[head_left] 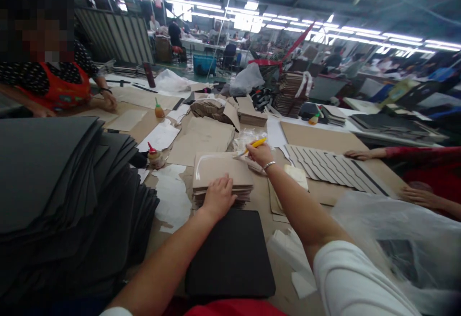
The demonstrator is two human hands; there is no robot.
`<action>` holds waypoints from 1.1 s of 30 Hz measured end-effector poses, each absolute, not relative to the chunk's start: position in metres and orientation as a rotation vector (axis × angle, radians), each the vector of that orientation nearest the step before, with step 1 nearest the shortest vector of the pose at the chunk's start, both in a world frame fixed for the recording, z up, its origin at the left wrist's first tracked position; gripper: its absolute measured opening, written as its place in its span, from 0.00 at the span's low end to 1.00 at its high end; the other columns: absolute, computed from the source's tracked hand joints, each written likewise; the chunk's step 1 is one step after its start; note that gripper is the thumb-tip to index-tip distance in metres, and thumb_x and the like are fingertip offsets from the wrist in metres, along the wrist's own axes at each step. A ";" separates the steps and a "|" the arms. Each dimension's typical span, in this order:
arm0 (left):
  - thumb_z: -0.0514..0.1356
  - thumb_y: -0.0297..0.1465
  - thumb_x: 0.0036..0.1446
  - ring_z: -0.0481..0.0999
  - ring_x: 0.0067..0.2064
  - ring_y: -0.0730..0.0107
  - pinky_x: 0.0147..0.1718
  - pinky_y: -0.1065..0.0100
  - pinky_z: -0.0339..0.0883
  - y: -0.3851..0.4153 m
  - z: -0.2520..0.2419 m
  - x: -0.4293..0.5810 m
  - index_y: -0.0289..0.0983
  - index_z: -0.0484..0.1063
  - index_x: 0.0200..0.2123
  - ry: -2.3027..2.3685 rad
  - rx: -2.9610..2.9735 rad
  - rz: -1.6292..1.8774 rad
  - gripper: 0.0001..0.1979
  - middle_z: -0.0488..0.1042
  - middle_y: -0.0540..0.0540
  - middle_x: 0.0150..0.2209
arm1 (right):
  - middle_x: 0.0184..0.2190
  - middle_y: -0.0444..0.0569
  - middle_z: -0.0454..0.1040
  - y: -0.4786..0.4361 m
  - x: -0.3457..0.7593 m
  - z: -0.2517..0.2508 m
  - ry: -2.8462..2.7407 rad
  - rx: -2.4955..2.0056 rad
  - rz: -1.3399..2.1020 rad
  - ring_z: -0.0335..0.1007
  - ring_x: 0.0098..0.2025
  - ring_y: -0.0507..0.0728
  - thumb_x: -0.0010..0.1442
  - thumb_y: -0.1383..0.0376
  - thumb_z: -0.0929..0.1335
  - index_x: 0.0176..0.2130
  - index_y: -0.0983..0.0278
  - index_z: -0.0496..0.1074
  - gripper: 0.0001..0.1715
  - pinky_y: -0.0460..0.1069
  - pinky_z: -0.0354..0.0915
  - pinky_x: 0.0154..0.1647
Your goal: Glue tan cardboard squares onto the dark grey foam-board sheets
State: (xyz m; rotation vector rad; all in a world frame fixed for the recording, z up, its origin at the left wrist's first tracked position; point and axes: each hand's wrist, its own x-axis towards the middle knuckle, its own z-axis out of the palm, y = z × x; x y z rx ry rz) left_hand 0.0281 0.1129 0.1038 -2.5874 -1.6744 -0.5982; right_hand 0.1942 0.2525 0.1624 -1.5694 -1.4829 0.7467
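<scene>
My left hand [219,195] lies flat, fingers spread, on the near part of a stack of tan boards [223,169]. A white, wet-looking line runs along the top board's left and far edges. In my right hand [261,153] is a yellow-handled brush [256,143], its tip touching the board near the far right corner. Directly in front of me lies a black panel [230,253], just nearer than the stack. A bottle with a red nozzle [155,156] stands to the left of the boards.
Black sheets [46,176] pile high on the left. A co-worker in an orange apron [61,88] is at the far left; another co-worker's hand [363,154] touches overlapping grey strips [331,167]. Clear plastic [399,244] covers the near right. Brown pieces [211,109] are heaped ahead.
</scene>
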 end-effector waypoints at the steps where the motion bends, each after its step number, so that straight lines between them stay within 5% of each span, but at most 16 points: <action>1: 0.59 0.36 0.54 0.65 0.54 0.52 0.49 0.55 0.62 0.119 0.108 0.027 0.33 0.63 0.53 -1.706 -2.563 -0.575 0.25 0.63 0.34 0.57 | 0.13 0.40 0.66 0.249 0.205 0.164 -1.479 -1.593 0.693 0.60 0.13 0.46 0.51 0.63 0.66 0.24 0.65 0.68 0.08 0.41 0.57 0.14; 7: 0.62 0.37 0.51 0.69 0.46 0.57 0.43 0.62 0.65 0.145 0.127 0.022 0.34 0.68 0.42 -1.668 -2.621 -0.316 0.17 0.72 0.39 0.42 | 0.15 0.40 0.68 0.199 0.228 0.163 -1.677 -1.574 0.563 0.62 0.16 0.46 0.53 0.61 0.65 0.26 0.65 0.70 0.10 0.41 0.57 0.17; 13: 0.63 0.39 0.49 0.73 0.43 0.58 0.40 0.65 0.65 0.153 0.139 0.017 0.35 0.70 0.41 -1.610 -2.708 -0.110 0.18 0.73 0.39 0.40 | 0.14 0.40 0.67 0.116 0.245 0.169 -1.652 -1.518 0.666 0.61 0.15 0.47 0.53 0.57 0.66 0.28 0.65 0.71 0.13 0.41 0.56 0.15; 19: 0.57 0.35 0.52 0.74 0.39 0.62 0.37 0.68 0.64 0.156 0.161 0.015 0.36 0.73 0.36 -1.556 -2.809 -0.012 0.10 0.75 0.42 0.37 | 0.26 0.44 0.74 0.075 0.250 0.180 -1.235 -1.285 0.762 0.67 0.18 0.48 0.54 0.47 0.64 0.45 0.64 0.68 0.28 0.43 0.65 0.19; 23: 0.53 0.27 0.52 0.73 0.39 0.63 0.37 0.66 0.64 0.130 0.184 -0.001 0.35 0.70 0.35 -1.738 -2.410 -0.750 0.08 0.73 0.42 0.35 | 0.32 0.46 0.75 0.057 0.230 0.164 -1.255 -1.266 0.731 0.70 0.21 0.49 0.59 0.46 0.59 0.53 0.59 0.58 0.29 0.45 0.67 0.23; 29: 0.59 0.30 0.46 0.72 0.30 0.73 0.32 0.70 0.68 0.055 0.188 -0.010 0.34 0.68 0.33 -1.988 -1.815 -2.274 0.09 0.72 0.49 0.30 | 0.33 0.49 0.74 0.040 0.191 0.131 -1.474 -1.475 0.538 0.72 0.33 0.56 0.61 0.54 0.60 0.45 0.60 0.61 0.16 0.50 0.67 0.33; 33: 0.61 0.33 0.45 0.74 0.30 0.73 0.31 0.69 0.71 0.009 0.159 0.014 0.36 0.68 0.40 -2.084 -1.703 -2.900 0.16 0.74 0.50 0.32 | 0.32 0.49 0.72 0.025 0.192 0.121 -1.452 -1.516 0.415 0.70 0.34 0.57 0.58 0.57 0.63 0.43 0.61 0.60 0.14 0.51 0.65 0.37</action>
